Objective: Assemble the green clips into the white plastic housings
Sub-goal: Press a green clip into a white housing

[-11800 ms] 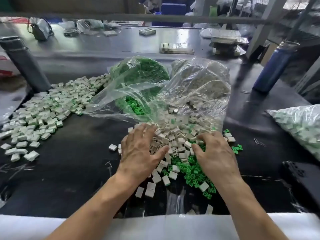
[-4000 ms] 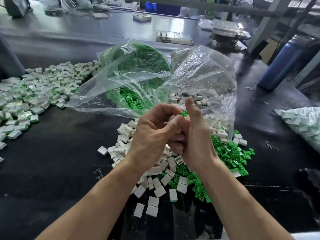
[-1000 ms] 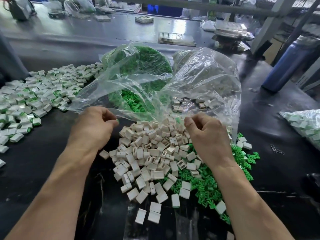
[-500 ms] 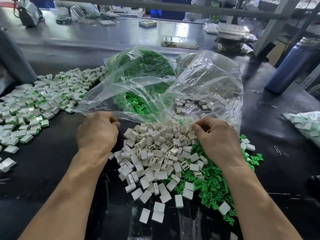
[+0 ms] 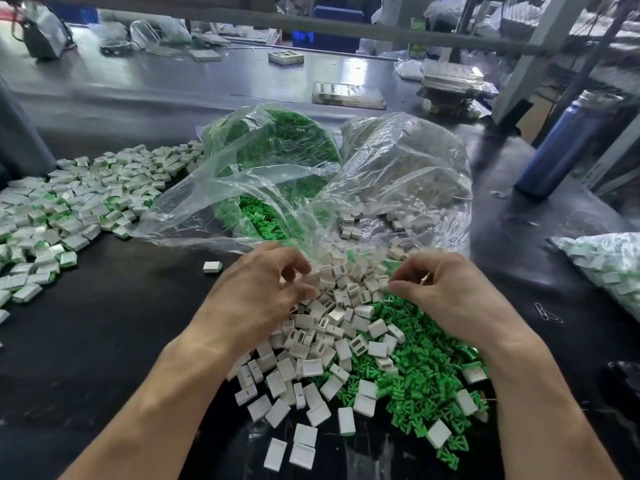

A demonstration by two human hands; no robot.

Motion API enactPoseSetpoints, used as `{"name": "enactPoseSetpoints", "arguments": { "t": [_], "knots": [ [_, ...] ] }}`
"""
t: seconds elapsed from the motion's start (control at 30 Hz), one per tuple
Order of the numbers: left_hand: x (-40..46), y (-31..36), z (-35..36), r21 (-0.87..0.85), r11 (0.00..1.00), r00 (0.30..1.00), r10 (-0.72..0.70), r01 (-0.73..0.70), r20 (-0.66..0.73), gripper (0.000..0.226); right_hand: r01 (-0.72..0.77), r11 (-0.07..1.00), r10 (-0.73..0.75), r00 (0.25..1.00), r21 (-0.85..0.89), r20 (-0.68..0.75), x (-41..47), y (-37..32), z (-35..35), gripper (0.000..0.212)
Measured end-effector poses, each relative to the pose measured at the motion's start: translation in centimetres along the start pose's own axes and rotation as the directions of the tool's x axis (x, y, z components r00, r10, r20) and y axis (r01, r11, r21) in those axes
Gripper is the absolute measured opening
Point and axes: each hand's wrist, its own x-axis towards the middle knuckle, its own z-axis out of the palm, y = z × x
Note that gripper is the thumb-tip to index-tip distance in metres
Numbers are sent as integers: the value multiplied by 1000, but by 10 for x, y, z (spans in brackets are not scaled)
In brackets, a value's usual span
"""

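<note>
My left hand point(image 5: 256, 299) and right hand point(image 5: 450, 299) rest curled on the white housings point(image 5: 332, 327). Whether either grips a piece, I cannot tell. Green clips point(image 5: 422, 372) lie alongside.

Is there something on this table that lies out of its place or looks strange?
One assembled piece lies alone on the black mat, apart from the finished pile on the left. Two paperclips lie loose to the right. Otherwise nothing stands out.

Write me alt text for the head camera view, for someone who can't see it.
Two bare hands, left hand and right hand, reach into a pile of white housings and green clips on a black table. Behind them lie two open clear bags of parts, and finished pieces spread at far left.
</note>
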Motion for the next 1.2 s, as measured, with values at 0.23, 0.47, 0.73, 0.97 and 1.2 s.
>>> {"name": "enactPoseSetpoints", "arguments": {
  "t": [0.23, 0.47, 0.73, 0.97, 1.2],
  "knots": [
    [2, -7, 4, 17, 1000, 997, -14, 15, -75, 16, -17, 995, 24, 997, -98, 69, -4, -1, -1, 13],
    [1, -7, 6, 44, 999, 994, 25, -21, -102, 18, 50, 975, -48, 999, -216, 18, -1, -7, 8, 8],
    [1, -3, 5, -238, 965, 971, 48, -105, -236, 16, 131, 966, -103, 986, 225, -131, 0, -4, 18, 12],
    [3, 12, 16, -760, 639, 992, 46, -122, -120, 26, 217, 614, -173, 975, 759, -139, -4, -28, 40, 19],
    [0, 16, 27, -810, 554, 981, 125, -193, -149, 32, 222, 499, -163, 973, 838, -161, -5, -35, 48, 14]
  ]
}}
